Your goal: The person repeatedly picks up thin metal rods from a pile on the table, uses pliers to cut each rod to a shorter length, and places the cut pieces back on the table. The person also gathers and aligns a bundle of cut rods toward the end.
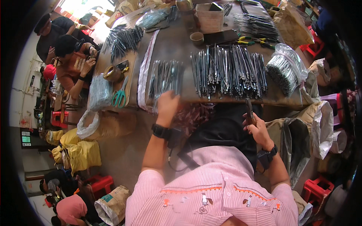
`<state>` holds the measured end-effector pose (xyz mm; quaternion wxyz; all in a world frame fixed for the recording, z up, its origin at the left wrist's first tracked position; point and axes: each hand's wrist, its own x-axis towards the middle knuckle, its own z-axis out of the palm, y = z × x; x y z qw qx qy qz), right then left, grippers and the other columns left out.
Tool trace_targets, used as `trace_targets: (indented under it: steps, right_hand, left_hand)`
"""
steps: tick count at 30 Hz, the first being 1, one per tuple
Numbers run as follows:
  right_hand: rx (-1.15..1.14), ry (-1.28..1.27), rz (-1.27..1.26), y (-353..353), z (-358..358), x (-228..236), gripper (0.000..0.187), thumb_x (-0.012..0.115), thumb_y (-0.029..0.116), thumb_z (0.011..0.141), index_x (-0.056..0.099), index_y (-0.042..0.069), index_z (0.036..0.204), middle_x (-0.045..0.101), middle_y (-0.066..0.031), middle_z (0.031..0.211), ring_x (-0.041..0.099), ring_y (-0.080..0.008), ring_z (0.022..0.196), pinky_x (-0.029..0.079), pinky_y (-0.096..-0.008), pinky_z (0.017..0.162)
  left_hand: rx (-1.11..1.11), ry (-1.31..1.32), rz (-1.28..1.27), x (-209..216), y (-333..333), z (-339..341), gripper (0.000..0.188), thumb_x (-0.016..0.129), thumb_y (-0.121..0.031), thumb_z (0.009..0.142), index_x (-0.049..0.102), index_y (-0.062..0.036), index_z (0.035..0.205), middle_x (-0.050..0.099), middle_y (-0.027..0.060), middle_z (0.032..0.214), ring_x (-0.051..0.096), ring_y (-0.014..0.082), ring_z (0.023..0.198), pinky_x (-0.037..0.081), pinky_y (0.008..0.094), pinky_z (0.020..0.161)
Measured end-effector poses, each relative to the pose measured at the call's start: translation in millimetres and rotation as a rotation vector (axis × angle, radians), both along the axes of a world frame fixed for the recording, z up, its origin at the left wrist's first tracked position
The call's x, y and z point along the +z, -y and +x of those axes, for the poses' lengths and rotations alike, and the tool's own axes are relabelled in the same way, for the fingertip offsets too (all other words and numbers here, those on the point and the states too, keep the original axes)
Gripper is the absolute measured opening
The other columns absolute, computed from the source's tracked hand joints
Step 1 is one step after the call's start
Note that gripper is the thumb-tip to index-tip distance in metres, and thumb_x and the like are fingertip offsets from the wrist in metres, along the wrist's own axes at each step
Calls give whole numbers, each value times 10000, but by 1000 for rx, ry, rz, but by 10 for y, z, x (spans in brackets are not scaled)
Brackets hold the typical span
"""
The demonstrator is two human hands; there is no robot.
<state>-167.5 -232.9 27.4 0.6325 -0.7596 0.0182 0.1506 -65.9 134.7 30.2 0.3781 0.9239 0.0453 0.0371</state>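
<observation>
My left hand (168, 107) is at the table's near edge, over the lower ends of a small row of thin metal strips (166, 77). Motion smears its fingers, so I cannot tell whether it grips any of them. My right hand (258, 130) is closed around a dark, narrow hand tool (249, 110) that points up toward the table edge. Just beyond the tool lies a wide row of dark, slender metal strips (228, 71), side by side with their ends toward me. Bands at both wrists carry small black devices.
On the table (188, 49) are a bagged bundle of strips (287, 69), more strip piles (256, 26), yellow-green pliers (250, 40), teal scissors (120, 96), a tape roll (113, 73) and a cup (197, 38). Open sacks (322, 128) stand right. Other people (71, 62) sit at left.
</observation>
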Motion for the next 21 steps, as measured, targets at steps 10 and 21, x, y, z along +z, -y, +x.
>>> trace_targets:
  steps: [10, 21]
  right_hand:
    - [-57, -79, 179, -10, -39, 170, 382, 472, 51, 787, 553, 1, 1157, 625, -62, 867, 592, -106, 684, 444, -225, 559]
    - [-225, -203, 273, 324, -155, 75, 337, 459, 67, 757, 562, 8, 1073, 642, -96, 835, 618, -161, 632, 470, -242, 521]
  left_hand:
    - [16, 83, 170, -208, 590, 381, 240, 632, -192, 839, 666, 25, 934, 661, 237, 885, 638, 401, 887, 496, 463, 818]
    - [-70, 42, 335, -444, 534, 613, 223, 676, -178, 735, 617, -7, 865, 654, 255, 900, 629, 442, 872, 514, 502, 784]
